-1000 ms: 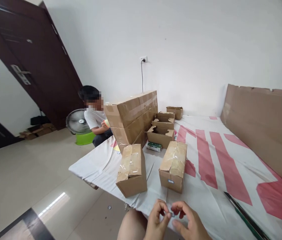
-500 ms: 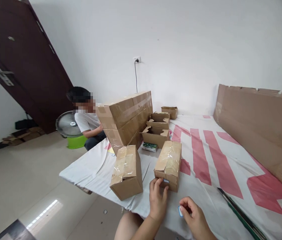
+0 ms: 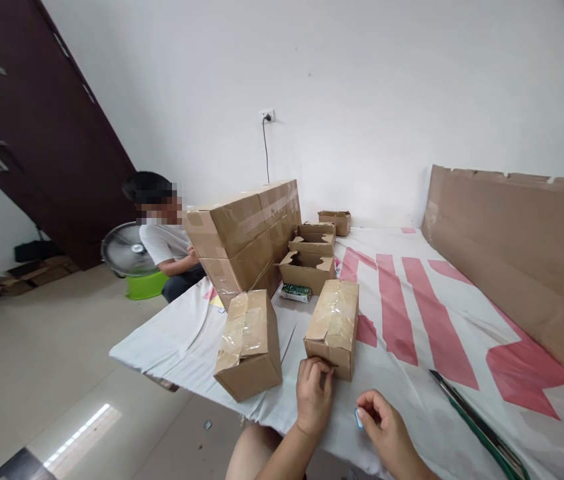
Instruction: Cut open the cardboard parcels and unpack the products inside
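Observation:
A taped cardboard box [image 3: 333, 320] stands on the cloth-covered table in front of me. My left hand [image 3: 315, 395] touches the lower part of its near end, with the fingers curled together; what they hold, if anything, is hidden. Between the thumb and fingers of my right hand [image 3: 381, 421] is a small white sticker with a blue border [image 3: 359, 419], held just right of the box. Another taped box [image 3: 249, 343] sits to the left, apart from the first. Behind them lies a small green and white carton [image 3: 295, 293].
Stacked boxes [image 3: 242, 233] rise at the back left, beside open boxes [image 3: 307, 270]. A green-handled tool [image 3: 479, 423] lies at the right. Cardboard [image 3: 512, 260] borders the table [image 3: 162, 333]. A person [image 3: 167, 243] crouches near a fan [image 3: 129, 250].
The blue-edged label seen on the near box's end is now hidden at my left fingers. My right hand still pinches its sticker. The whole view has shifted slightly.

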The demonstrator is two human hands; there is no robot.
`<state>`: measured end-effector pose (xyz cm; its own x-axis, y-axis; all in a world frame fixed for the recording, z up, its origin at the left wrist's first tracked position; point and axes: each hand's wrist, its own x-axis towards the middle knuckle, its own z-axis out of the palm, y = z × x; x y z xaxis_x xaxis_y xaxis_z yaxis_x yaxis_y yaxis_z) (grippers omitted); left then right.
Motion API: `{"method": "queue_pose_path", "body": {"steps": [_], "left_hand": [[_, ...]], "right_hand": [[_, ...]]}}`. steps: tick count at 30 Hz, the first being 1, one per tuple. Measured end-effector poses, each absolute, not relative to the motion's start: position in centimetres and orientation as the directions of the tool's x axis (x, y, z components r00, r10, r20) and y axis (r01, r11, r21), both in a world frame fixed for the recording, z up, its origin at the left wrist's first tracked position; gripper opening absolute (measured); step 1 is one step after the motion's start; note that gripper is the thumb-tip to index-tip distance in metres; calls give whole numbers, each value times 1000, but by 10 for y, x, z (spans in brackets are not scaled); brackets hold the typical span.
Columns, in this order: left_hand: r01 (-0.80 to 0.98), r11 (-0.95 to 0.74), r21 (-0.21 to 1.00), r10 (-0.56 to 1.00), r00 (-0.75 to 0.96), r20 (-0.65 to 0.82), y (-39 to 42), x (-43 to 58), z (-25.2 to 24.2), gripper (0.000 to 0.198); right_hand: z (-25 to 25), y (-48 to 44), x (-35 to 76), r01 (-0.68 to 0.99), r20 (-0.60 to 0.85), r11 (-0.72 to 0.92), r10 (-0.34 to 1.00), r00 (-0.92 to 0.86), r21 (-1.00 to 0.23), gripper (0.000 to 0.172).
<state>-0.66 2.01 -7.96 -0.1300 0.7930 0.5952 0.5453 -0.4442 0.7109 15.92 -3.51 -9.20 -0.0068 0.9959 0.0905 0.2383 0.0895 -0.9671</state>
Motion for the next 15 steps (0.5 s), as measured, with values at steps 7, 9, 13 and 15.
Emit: {"method": "queue_pose_path", "body": {"steps": [7,9,13,15], "left_hand": [[370,-428,825,891,22,453,-6,11,-80,16],[286,-411,866,911,94,401,-16,16,-85,21],[137,-327,935,932,208,296,-21,14,-95,35],[108,-215,971,955,231,186,-19,11,-98,44]], "right_hand": [[-71,-37,162,254,145,129,988,46,-959,22],[-64,-41,164,285,153,135,987,43,-949,24],[-54,-48,177,374,162,135,986,39,-918,15],[-51,-49,196,415,160,109,983,89,-903,14]]}}
